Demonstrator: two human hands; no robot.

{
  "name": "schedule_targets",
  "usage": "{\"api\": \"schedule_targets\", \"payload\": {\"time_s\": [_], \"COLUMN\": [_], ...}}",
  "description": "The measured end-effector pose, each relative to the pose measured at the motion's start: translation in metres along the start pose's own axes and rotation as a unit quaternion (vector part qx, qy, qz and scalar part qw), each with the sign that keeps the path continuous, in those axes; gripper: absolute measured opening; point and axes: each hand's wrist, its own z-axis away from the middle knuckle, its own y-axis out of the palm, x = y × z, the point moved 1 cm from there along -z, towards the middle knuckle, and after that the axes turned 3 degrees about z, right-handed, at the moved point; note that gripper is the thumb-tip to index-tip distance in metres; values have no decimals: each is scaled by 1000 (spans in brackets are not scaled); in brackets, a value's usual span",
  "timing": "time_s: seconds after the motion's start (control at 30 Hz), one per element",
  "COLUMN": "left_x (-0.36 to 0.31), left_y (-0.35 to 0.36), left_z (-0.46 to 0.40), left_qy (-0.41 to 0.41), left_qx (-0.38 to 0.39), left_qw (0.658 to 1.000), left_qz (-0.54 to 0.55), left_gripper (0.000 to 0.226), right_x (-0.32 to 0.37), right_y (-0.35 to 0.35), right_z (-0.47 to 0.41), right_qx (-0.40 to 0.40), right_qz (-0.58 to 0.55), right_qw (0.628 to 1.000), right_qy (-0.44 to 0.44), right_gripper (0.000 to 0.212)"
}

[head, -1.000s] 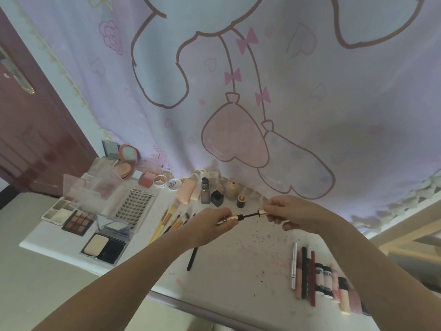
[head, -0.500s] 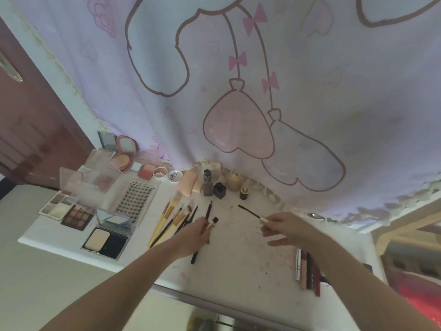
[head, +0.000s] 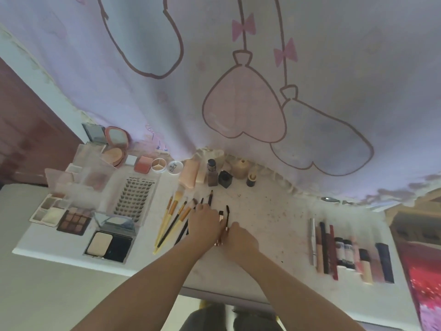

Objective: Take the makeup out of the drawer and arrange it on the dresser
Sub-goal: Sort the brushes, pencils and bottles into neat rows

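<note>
Head view: most makeup already lies in rows on the dresser surface (head: 274, 237); left hand (head: 205, 223) and right hand (head: 241, 240) rest fingers on the mascara wand (head: 227, 215) and tube (head: 220, 232), grip unclear.

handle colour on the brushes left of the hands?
Yellow, on most of the brushes; some are dark. Head view, the only one.

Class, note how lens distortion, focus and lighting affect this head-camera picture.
Head view: wide-angle lens bows the dresser edge and the curtain; light is soft and pinkish, without hard shadows; detail is soft overall, and labels on the tubes at right are unreadable.
</note>
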Motion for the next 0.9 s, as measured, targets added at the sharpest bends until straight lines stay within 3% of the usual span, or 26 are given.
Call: {"api": "schedule_targets", "payload": {"time_s": [0.17, 0.33, 0.47, 0.6, 0.73, 0.9], "left_x": [5, -2, -54, -137, -199, -219], "left_y": [2, -8, -20, -6, 13, 29], "left_z": [-6, -8, -7, 7, 7, -2], "left_qy": [8, 12, 104, 173, 129, 86], "left_qx": [-4, -60, -84, -5, 84, 79], "left_qw": [1000, 998, 988, 980, 985, 990], "left_qz": [-2, 15, 74, 102, 84, 75], "left_gripper": [45, 41, 35, 37, 43, 47], "right_x": [5, -21, -89, -154, -169, -165], "right_y": [6, -30, -96, -143, -149, -142], "right_z": [-4, -6, -21, -36, -44, -52], "right_qx": [-8, -31, -90, -68, -33, -39], "right_qz": [52, 53, 39, 50, 111, 158], "right_qw": [998, 997, 995, 995, 992, 987], "right_qy": [-24, -46, -16, 56, 46, 5], "right_gripper": [24, 36, 23, 26, 31, 39]}}
